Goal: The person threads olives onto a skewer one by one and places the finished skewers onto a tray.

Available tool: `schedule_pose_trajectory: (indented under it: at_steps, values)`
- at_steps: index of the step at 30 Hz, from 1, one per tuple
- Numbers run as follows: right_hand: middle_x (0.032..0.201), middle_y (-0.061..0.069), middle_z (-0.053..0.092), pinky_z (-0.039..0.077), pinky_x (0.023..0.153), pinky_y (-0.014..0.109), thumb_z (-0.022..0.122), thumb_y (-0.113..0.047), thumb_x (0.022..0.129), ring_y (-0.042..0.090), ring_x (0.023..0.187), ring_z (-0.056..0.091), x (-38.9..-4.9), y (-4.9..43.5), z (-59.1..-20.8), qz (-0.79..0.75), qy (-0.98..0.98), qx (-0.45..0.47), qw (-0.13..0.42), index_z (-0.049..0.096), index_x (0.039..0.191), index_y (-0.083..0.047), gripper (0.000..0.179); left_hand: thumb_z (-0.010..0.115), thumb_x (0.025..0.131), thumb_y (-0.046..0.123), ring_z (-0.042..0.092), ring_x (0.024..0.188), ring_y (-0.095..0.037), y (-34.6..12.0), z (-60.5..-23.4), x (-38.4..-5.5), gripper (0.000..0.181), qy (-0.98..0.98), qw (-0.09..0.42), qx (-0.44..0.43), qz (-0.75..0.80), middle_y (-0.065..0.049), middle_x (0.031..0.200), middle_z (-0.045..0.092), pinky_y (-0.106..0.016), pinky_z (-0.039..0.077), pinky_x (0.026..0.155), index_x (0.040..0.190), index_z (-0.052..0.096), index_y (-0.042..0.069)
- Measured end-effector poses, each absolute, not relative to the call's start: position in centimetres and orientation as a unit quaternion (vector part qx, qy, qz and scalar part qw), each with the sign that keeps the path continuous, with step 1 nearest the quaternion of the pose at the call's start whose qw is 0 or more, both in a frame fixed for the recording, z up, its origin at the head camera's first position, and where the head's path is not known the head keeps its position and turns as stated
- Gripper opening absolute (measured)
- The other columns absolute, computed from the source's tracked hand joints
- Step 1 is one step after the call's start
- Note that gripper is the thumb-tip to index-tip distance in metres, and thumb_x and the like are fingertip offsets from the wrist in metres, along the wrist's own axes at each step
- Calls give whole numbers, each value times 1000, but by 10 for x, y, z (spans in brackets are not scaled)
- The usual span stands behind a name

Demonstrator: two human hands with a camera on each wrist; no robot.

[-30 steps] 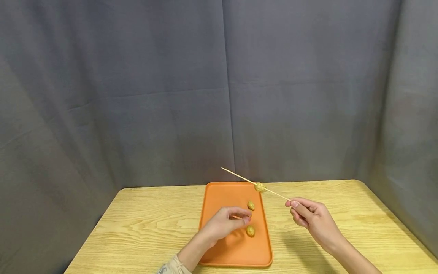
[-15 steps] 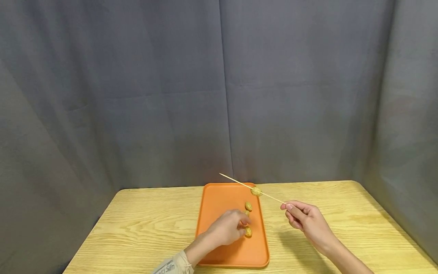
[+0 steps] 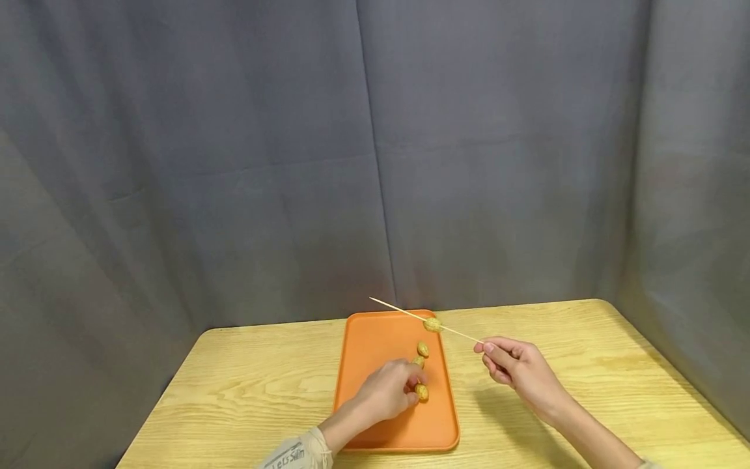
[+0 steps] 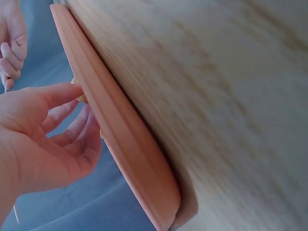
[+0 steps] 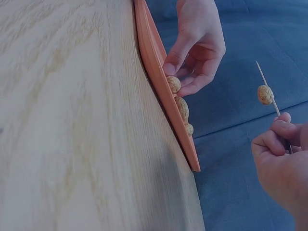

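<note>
Head view: the right hand (image 3: 523, 370) pinches a thin skewer (image 3: 459, 333) above the counter (image 3: 498, 430), a skewered lump (image 3: 433, 324) partway along it! Over on the orange tray (image 3: 375, 339), the left hand (image 3: 387, 389) curls its fingers at the nearest lump (image 3: 422, 393), with two farther lumps (image 3: 423, 350) in line beyond. Left wrist view: thumb and fingers bend in at the tray's rim, a lump half hidden behind them. Right wrist view: there's the pinch, thumb one side, finger the other, on that nearest lump!
</note>
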State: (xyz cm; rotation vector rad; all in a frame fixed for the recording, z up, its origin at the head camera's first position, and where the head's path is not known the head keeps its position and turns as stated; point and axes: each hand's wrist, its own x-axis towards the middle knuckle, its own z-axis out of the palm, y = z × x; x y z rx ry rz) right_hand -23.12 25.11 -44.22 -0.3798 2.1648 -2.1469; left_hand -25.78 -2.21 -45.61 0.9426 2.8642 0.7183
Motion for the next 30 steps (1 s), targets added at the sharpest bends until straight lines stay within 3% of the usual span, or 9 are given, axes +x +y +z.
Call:
schedule_pose_trajectory:
  at_steps: [3,9,14,22,27,30]
  values:
    - [76,-3,54,35,54,25,52,-28,105,5,58,38,-233,251,-444,-699,703,-120,45,61,115,6,37,80,83,11,61,81,-3,-25,-457,-259,23,920,31,298,253,8,91,66,-18,48,66,104,74,20]
    - [76,-3,54,29,55,32,51,-25,106,5,59,38,-234,252,-446,-700,702,-129,39,60,115,9,37,76,85,12,62,81,-4,-34,-452,-259,22,908,8,292,300,8,95,67,-17,48,67,105,73,21]
    - [76,-3,54,32,53,27,51,-26,106,4,60,40,-235,255,-446,-700,702,-125,37,59,115,10,39,76,86,17,63,82,-9,-43,-441,-252,21,902,-16,284,326,7,94,66,-18,48,68,106,72,22]
    - [74,-3,52,27,55,36,51,-27,106,6,57,35,-242,262,-447,-693,711,-116,27,59,115,9,38,76,88,19,65,84,-14,-57,-423,-249,19,859,-72,290,415,0,93,66,-32,55,77,107,72,22]
    - [76,-5,53,37,54,27,51,-28,105,5,59,39,-245,275,-447,-674,732,-95,29,59,117,9,40,80,85,23,65,79,-8,-66,-418,-256,20,842,-115,263,457,2,88,66,-31,56,75,102,73,27]
    - [77,-5,54,41,55,22,52,-28,105,3,60,41,-247,283,-444,-667,740,-85,33,60,117,8,39,81,85,27,66,82,-7,-73,-414,-261,20,834,-111,240,484,5,92,65,-31,57,78,103,73,31]
